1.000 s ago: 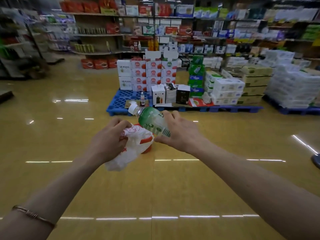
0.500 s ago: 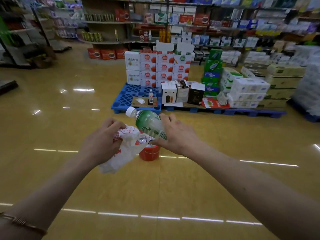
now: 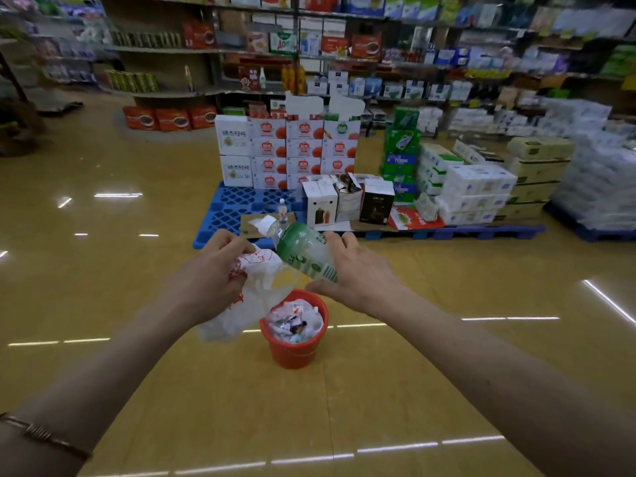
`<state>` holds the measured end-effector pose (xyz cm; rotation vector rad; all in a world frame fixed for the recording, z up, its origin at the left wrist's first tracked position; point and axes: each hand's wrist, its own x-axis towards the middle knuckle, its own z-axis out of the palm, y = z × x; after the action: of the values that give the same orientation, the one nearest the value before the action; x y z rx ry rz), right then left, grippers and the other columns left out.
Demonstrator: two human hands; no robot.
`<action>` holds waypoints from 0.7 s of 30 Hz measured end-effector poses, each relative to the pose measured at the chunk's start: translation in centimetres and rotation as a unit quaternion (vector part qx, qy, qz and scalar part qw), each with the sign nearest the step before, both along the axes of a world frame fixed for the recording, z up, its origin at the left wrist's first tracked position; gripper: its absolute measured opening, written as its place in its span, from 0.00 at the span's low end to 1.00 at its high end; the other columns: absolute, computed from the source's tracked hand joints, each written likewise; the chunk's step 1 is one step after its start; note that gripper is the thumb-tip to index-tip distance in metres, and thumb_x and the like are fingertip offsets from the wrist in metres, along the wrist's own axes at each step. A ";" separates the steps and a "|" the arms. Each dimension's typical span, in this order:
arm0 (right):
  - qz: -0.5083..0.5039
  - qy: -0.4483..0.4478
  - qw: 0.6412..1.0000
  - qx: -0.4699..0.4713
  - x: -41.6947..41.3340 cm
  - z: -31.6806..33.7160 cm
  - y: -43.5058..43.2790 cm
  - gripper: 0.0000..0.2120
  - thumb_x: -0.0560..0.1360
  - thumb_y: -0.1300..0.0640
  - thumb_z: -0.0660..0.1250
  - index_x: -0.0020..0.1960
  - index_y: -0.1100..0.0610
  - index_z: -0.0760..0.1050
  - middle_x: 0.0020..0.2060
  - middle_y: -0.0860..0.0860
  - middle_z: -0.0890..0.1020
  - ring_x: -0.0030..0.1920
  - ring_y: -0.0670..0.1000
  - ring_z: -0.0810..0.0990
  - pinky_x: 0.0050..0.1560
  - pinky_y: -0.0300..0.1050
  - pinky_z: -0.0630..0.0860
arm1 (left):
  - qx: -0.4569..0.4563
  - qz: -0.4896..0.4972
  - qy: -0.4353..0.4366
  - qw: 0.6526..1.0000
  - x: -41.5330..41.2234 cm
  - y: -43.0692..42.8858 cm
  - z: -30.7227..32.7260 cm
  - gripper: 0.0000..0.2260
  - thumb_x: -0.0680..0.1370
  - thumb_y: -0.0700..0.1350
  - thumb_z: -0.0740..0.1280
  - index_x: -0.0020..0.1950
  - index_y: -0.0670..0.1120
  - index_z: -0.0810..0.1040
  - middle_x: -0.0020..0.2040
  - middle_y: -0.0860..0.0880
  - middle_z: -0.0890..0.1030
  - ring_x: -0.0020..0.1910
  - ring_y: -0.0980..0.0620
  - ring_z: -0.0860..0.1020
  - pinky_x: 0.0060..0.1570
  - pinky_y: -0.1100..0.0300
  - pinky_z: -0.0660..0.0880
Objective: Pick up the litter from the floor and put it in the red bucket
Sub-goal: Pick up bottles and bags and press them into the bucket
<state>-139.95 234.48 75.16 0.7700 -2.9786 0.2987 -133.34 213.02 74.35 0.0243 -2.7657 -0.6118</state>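
The red bucket (image 3: 293, 346) stands on the yellow floor just ahead, filled with crumpled wrappers and white plastic. My left hand (image 3: 210, 277) grips a crumpled white plastic bag (image 3: 256, 273) with red print; the bag hangs down to the left of the bucket. My right hand (image 3: 354, 273) holds a green-labelled plastic bottle (image 3: 303, 249) with a white cap, tilted with the cap up and to the left, above the bucket's far rim.
A blue pallet (image 3: 241, 204) with stacked apple-print boxes (image 3: 303, 149), small cartons and a small bottle lies straight ahead. More pallets with white and green packs stand to the right. Stocked shelves line the back. Shiny open floor stretches to the left and in front.
The view has closed in on the bucket, which now shows fully below my hands instead of hidden behind them. Both hands keep the same hold on bag and bottle.
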 end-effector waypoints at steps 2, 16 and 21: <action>-0.002 -0.002 1.000 0.004 -2.5 -0.2 -1.3 0.42 0.70 0.35 0.67 0.74 0.52 0.52 0.64 0.54 0.67 0.60 0.56 0.72 0.52 0.54 0.75 | -0.001 -0.009 -0.004 1.000 -2.9 -1.6 -0.4 0.15 0.74 0.37 0.65 0.60 0.46 0.74 0.59 0.50 0.72 0.45 0.45 0.75 0.41 0.51 0.73; -0.033 0.009 0.999 0.000 -26.1 0.0 -8.6 0.41 0.71 0.34 0.65 0.74 0.52 0.52 0.66 0.54 0.67 0.63 0.56 0.72 0.53 0.53 0.72 | -0.031 -0.057 -0.012 0.998 -27.9 -8.2 0.5 0.14 0.75 0.39 0.63 0.61 0.47 0.73 0.59 0.50 0.70 0.46 0.48 0.74 0.44 0.48 0.75; -0.058 0.006 0.998 -0.005 -32.9 -0.4 -10.0 0.41 0.70 0.33 0.65 0.73 0.52 0.52 0.67 0.53 0.66 0.61 0.57 0.73 0.52 0.54 0.74 | -0.033 -0.073 -0.019 0.997 -35.1 -10.0 0.2 0.13 0.75 0.40 0.63 0.60 0.46 0.73 0.59 0.49 0.70 0.47 0.45 0.75 0.44 0.45 0.75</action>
<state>-172.87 224.50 74.74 0.5914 -2.9933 0.3032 -168.43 203.02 74.51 -0.1832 -2.8403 -0.5608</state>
